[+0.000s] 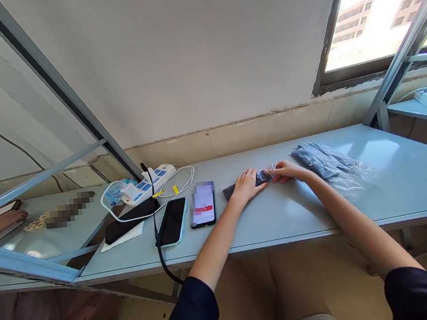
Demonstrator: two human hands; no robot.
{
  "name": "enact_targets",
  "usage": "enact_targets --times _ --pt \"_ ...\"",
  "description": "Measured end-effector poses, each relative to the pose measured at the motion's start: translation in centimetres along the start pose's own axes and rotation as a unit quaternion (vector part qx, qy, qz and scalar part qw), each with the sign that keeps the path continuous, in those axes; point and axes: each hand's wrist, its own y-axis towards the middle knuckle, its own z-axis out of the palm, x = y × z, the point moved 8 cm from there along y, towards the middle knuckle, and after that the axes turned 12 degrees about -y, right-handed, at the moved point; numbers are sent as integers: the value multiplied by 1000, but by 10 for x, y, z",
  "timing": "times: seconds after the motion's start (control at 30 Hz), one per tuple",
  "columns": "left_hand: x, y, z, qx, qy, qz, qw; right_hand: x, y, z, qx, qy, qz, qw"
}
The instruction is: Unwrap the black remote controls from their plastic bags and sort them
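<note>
A dark, narrow, flat packet (230, 192) lies on the desk, its right end in clear crinkled plastic. Its exact kind I cannot make out. My left hand (246, 186) lies across its middle, fingers curved over the far side and thumb along the near side, covering much of it. At the right end, my right hand (286, 170) has its fingers closed on the clear plastic wrap (270, 169). Just right of that hand is a pile of dark, folded, plastic-wrapped packets (321, 160). A phone with a lit screen (203, 205) lies left of my left hand.
Further left are a phone with a dark screen (172, 222), a black pouch-like item (124, 226), and a white power strip (150, 183) with cables. A black cable (157, 234) hangs over the front edge. Metal frame posts (68, 83) rise beside the desk (279, 229). Another person's arm (4, 224) shows far left.
</note>
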Motion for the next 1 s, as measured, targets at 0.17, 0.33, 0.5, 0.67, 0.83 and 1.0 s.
enact_targets --times 0.17,0.33,0.5,0.67,0.83,1.0 --pt "-1 -1 0 2 4 3 1000 1 -1 0 3 -3 2 1000" --pt "-1 -1 -1 4 11 3 1000 0 0 0 2 -1 3 1000" --pt "-2 -2 -2 -2 21 -9 1000 -4 3 1 2 1 13 1000" --pt "-1 0 -1 -23 41 -34 998 -6 5 0 0 12 23 1000" --pt "3 2 -2 -32 54 -33 997 -7 5 -2 -7 25 31 999" --pt "5 3 -5 -37 53 -23 998 -10 7 -6 -28 32 38 998"
